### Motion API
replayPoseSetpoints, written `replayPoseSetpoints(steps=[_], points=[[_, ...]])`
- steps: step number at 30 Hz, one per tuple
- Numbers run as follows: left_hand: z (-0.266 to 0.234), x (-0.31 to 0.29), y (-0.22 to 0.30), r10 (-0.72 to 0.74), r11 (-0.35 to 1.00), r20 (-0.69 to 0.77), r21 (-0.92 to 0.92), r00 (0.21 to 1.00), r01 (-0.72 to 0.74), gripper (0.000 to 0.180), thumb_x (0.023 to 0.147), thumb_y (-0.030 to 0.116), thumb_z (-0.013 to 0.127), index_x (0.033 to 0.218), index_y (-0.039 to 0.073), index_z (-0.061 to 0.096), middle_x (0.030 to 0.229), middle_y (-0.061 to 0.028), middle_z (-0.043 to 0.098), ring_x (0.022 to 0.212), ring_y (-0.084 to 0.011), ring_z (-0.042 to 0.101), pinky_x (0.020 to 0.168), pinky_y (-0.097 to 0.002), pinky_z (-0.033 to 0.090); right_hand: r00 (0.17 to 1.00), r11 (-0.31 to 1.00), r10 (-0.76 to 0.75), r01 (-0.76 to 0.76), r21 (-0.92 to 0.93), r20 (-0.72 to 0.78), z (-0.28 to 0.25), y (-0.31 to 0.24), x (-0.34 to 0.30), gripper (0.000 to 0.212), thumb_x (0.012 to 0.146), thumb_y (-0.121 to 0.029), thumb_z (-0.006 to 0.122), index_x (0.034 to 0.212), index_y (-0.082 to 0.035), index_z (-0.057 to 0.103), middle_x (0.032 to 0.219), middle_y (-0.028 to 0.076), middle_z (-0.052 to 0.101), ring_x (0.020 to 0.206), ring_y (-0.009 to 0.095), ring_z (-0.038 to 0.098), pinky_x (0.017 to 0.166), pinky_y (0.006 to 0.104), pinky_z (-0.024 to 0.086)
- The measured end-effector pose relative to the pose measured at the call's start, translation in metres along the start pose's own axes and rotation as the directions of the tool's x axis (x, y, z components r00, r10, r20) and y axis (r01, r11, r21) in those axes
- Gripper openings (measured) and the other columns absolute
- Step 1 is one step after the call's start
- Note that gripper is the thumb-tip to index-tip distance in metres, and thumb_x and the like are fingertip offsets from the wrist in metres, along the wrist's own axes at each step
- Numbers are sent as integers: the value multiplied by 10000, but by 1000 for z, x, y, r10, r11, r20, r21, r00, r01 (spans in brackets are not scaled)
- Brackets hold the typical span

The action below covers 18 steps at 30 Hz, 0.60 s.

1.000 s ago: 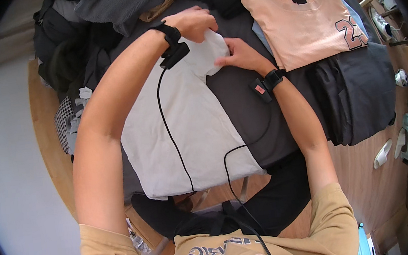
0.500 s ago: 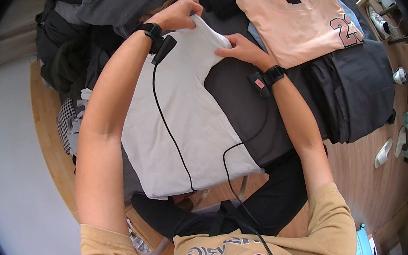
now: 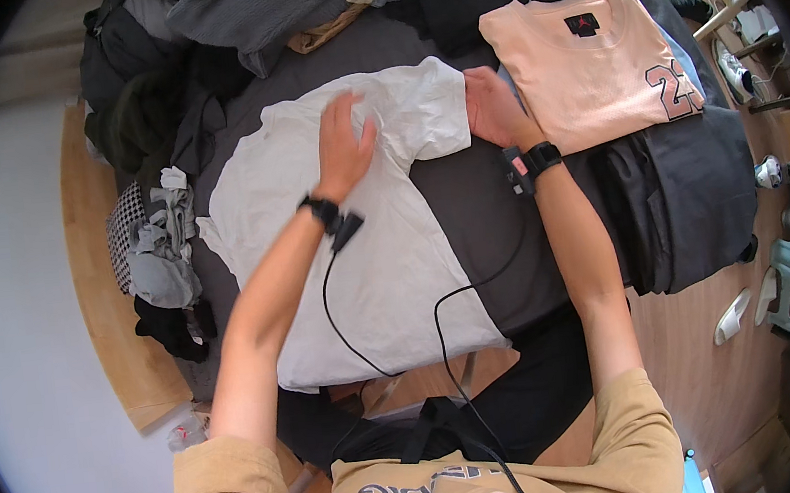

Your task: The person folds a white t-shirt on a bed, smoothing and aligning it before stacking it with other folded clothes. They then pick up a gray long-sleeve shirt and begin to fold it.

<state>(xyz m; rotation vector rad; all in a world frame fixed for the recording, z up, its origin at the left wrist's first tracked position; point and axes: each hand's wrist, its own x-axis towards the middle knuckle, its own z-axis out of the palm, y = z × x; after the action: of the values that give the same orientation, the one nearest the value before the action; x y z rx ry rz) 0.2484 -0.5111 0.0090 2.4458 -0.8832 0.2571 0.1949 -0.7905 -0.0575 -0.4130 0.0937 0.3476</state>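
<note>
My left hand (image 3: 344, 151): fingers spread wide, pressed flat on the white T-shirt (image 3: 357, 250).
My right hand (image 3: 494, 109): fingers together, holding the shirt's sleeve edge.
White T-shirt: plain, lightly creased, spread under my palms on the dark grey cover (image 3: 499, 226).
Beyond my right fingers: a folded peach shirt (image 3: 597, 62).

At the far right of the dark grey surface (image 3: 489, 227) I see a folded peach T-shirt (image 3: 592, 62) with a dark chest patch and printed digits. Just below it lies a dark grey folded garment (image 3: 688, 196). A heap of dark and grey clothes (image 3: 292, 2) sits along the far edge. At my left, crumpled grey and checked cloth (image 3: 154, 243) rests on the wooden floor (image 3: 118, 362). White slippers (image 3: 734, 315) lie at the right.
</note>
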Motion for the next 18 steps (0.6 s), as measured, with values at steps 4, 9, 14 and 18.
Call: replayPoseSetpoints(steps=[4, 9, 14, 18], points=[[-17, -133, -1, -106, 993, 52, 51, 993, 103, 509, 965, 159, 663, 1434, 23, 519, 1608, -242, 425, 1458, -448, 418, 1223, -540, 325, 994, 992, 99, -103, 78, 54, -9, 10, 20, 417, 1083, -229, 434, 1370, 1, 631, 1373, 137, 693, 1249, 261, 674, 1119, 413, 501], [-9, -211, 14, -125, 983, -50, 131, 991, 131, 569, 936, 181, 659, 1463, 50, 491, 1656, -222, 357, 1503, -426, 367, 1251, -622, 232, 942, 938, 244, -289, -190, -232, 0, 22, 57, 382, 1114, -265, 473, 1316, -16, 679, 1315, 121, 728, 1196, 266, 697, 1089, 420, 526], [1, -219, 7, -111, 991, -6, 77, 994, 111, 592, 907, 206, 645, 1469, 92, 498, 1651, -207, 369, 1508, -401, 369, 1258, -626, 223, 980, 988, 134, -143, -53, -149, 9, -4, 62, 540, 1125, -442, 439, 1414, -18, 609, 1430, 140, 670, 1297, 298, 642, 1151, 444, 468], [3, -217, 2, -146, 986, 50, 89, 988, 142, 602, 883, 242, 647, 1457, 118, 514, 1650, -173, 381, 1502, -386, 380, 1263, -605, 237, 977, 977, 211, -212, 33, 25, 2, 1, 53, 590, 1130, -466, 364, 1450, -21, 583, 1470, 145, 645, 1338, 311, 617, 1170, 447, 452]])
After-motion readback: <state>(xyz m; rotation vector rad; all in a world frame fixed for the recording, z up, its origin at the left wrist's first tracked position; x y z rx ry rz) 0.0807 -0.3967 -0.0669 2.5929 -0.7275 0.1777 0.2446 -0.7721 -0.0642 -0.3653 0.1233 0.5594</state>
